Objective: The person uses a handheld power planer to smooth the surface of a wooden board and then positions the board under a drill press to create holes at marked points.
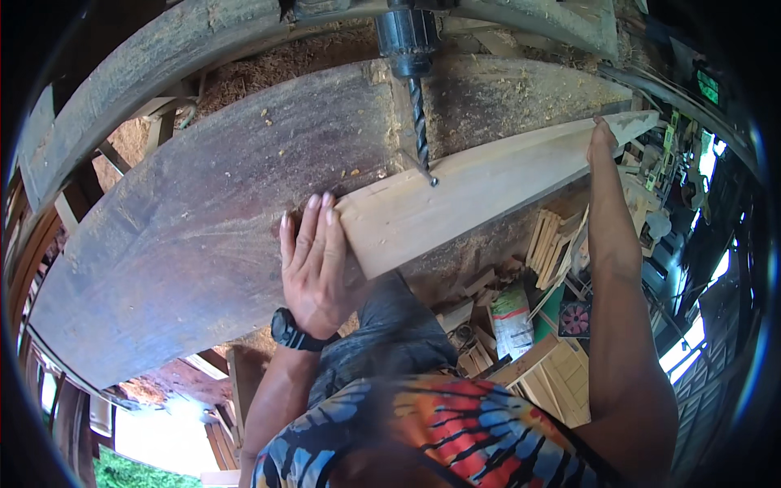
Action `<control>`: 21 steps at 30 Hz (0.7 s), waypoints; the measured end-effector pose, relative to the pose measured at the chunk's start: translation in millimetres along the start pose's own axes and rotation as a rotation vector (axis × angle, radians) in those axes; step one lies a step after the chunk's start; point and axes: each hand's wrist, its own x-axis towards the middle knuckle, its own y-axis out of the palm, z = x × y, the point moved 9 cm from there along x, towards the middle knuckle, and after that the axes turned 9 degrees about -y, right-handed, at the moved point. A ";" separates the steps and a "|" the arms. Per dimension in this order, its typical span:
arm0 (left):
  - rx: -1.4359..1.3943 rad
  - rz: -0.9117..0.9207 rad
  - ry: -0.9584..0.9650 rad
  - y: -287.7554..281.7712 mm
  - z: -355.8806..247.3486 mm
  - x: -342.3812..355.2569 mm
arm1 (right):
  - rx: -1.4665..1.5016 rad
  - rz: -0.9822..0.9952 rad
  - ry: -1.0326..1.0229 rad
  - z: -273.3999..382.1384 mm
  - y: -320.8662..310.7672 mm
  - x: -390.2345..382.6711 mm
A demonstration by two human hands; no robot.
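Note:
A long pale wooden board [472,191] lies on a dark, dusty wooden worktable [203,195], slanting up toward the far right. My left hand [316,252] rests flat on the table with fingers stretched out, its side against the board's left end. At the far right end, my right hand [602,140] is closed around the board's edge. Over the board's left part hangs a drill bit [419,122] in a black chuck [407,37]. The bit's tip is at the board's upper face, near the far edge; I cannot tell whether it touches.
Wood shavings are scattered over the table. A curved wooden beam [163,57] runs behind it. Below right are stacked wood strips [549,244], a white sack [512,321], a small fan with pink blades [574,318] and a wooden crate [561,374].

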 end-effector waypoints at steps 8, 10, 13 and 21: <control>-0.008 -0.016 -0.022 -2.6 -6.3 8.2 | 0.059 -0.066 -0.021 12.2 -0.9 4.2; -0.035 -0.010 0.012 0.4 -4.8 8.4 | 0.096 -0.046 -0.013 -0.1 -2.1 2.8; -0.018 -0.036 -0.002 -4.6 -0.3 1.3 | 0.092 -0.026 0.015 6.8 6.9 -6.5; -0.039 0.025 -0.008 -2.1 -4.8 7.1 | 0.024 -0.047 -0.010 -2.0 7.2 21.1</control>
